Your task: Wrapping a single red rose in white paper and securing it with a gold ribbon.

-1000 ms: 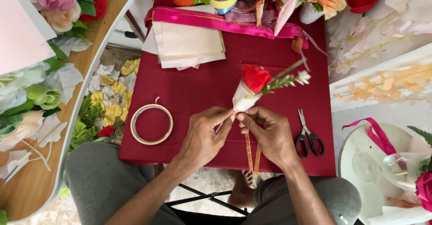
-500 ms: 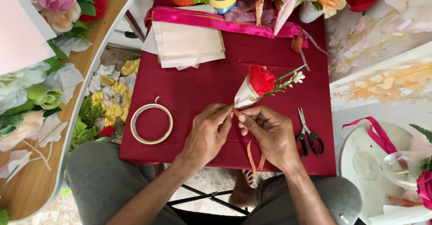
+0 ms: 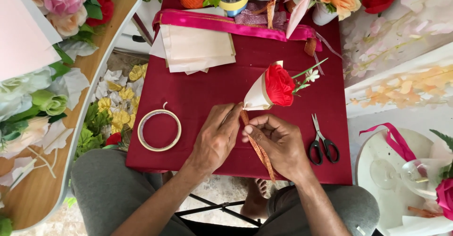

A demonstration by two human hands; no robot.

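Note:
A small cream paper cone point(image 3: 258, 94) wraps a red artificial rose point(image 3: 279, 85) with green sprigs and a tiny white flower. It lies tilted over the dark red tablecloth point(image 3: 198, 89). My left hand point(image 3: 218, 137) pinches the narrow lower tip of the cone. My right hand point(image 3: 278, 144) holds a thin copper-coloured ribbon point(image 3: 258, 148) just below that tip; the ribbon's two ends trail down toward my lap. Both hands touch at the cone's base.
A roll of clear tape point(image 3: 159, 130) lies left of my hands, black-handled scissors point(image 3: 322, 144) right. A stack of cream paper sheets point(image 3: 198, 47) and a pink ribbon band point(image 3: 222, 21) sit at the far edge. Artificial flowers crowd the wooden side table point(image 3: 71, 137) and the floor.
The cone with the rose has swung a little to the right and upward. My fingers have shifted along the ribbon at the cone's tip, and the ribbon tails moved with them.

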